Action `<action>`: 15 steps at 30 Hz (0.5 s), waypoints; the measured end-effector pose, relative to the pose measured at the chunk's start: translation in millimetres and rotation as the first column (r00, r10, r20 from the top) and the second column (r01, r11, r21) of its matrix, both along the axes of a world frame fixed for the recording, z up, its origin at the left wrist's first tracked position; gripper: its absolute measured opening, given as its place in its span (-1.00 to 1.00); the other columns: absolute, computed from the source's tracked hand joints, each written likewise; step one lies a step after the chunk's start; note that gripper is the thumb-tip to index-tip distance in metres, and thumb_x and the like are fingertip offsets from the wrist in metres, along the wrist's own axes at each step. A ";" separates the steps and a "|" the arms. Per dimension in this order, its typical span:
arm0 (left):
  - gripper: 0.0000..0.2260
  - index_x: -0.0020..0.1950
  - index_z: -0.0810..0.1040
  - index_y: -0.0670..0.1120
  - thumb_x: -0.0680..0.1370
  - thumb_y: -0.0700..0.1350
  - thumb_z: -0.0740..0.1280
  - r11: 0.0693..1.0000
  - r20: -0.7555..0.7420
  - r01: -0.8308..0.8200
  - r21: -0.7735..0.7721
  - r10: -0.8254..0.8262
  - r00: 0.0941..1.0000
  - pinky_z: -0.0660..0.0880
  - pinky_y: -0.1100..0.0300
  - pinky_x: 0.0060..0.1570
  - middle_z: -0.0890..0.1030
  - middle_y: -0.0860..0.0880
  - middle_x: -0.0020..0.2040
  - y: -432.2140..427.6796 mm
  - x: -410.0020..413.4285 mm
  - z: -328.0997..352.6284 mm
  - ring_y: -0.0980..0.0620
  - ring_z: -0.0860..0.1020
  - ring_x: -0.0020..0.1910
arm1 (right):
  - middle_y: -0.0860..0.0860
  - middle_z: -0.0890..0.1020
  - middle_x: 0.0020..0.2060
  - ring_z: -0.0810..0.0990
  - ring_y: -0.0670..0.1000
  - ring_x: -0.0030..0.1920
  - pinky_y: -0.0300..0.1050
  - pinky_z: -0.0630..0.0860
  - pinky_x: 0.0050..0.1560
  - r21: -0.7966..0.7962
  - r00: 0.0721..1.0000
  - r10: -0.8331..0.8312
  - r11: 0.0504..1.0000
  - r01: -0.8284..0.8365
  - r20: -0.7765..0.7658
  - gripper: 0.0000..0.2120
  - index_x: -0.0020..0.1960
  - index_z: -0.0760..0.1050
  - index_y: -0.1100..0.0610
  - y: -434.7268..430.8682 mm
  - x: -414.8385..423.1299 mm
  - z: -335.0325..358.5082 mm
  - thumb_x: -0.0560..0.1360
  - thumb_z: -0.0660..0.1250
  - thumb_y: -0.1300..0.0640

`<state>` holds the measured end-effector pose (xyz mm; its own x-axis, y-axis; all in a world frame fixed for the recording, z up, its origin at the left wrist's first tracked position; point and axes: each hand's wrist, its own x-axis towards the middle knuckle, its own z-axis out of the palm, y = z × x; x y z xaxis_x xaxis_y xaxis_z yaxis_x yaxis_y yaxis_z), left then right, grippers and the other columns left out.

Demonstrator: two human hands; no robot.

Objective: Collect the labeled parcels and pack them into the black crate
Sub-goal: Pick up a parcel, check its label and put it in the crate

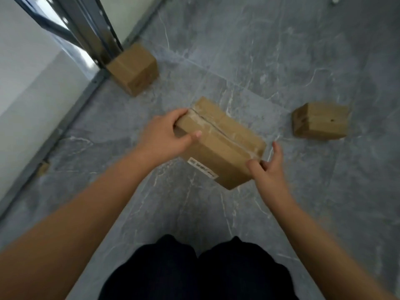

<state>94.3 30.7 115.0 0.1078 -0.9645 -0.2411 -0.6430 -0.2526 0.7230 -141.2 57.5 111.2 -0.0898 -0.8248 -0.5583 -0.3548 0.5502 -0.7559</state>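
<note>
A: Grip status?

B: Left hand (pixel 162 137) clamped on the far-left end of the labeled parcel (pixel 220 144). Fingers curled over the far edge, thumb pressed on the near face. Right hand (pixel 268 169) at the opposite, near-right corner: thumb touching the cardboard, fingers straight and spread just past the end. Not closed round it.

A: The parcel itself?

B: Between the two hands, lying slantwise. Tape seam (pixel 223 133) on top, white label (pixel 202 171) on the near face, between the thumbs. Resting on the grey floor (pixel 270 61) or just off it, cannot tell.

A: Around it?

B: Second box (pixel 133 69) beyond the left hand, against a metal rack post (pixel 101 40). Third box (pixel 320 121) well out past the right hand's fingers, standing alone. Dark-clad knees (pixel 194 267) nearer than both wrists.
</note>
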 end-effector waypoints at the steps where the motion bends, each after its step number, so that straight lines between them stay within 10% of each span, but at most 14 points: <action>1: -0.31 0.40 0.41 0.02 0.34 0.28 0.35 0.999 0.036 0.012 -0.042 -0.010 0.999 0.42 0.13 0.14 0.57 -0.03 0.24 -2.9 0.5 36.8 -0.05 0.52 0.17 | -0.08 0.57 0.07 0.61 -0.17 -0.06 -0.19 0.49 -0.10 -0.044 1.000 0.004 0.999 -0.005 -0.009 -0.14 0.47 -0.09 -0.24 -2.2 0.8 36.2 0.29 0.27 -0.16; 9: -0.36 0.16 0.60 0.09 0.24 0.43 0.28 0.921 -0.015 -0.143 -0.361 0.148 0.989 0.33 0.52 -0.12 0.48 0.10 -0.08 -21.4 11.6 361.8 0.31 0.43 -0.20 | -0.48 0.55 -0.10 0.52 -0.45 -0.06 -0.57 0.43 -0.23 -0.451 0.999 -0.053 0.892 0.041 -0.013 -0.48 0.33 0.33 -0.06 -7.9 18.6 335.2 0.43 0.42 0.10; 15: -0.36 0.30 0.41 0.20 0.30 0.45 0.27 0.940 -0.436 -0.054 -0.336 -0.105 0.894 0.45 0.41 0.02 0.64 0.21 0.02 -7.5 43.9 584.1 0.35 0.57 0.03 | -0.02 0.69 -0.06 0.66 -0.18 -0.16 -0.33 0.54 -0.28 -0.251 0.966 -0.151 0.946 0.203 0.210 -0.55 0.06 0.56 -0.04 -15.7 35.7 529.3 0.36 0.25 -0.32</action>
<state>138.3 23.2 699.1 0.0413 -0.9962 0.0762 -0.2391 0.0642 0.9689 -105.5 41.8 640.5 -0.1641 -0.9264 -0.3389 -0.1094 0.3586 -0.9271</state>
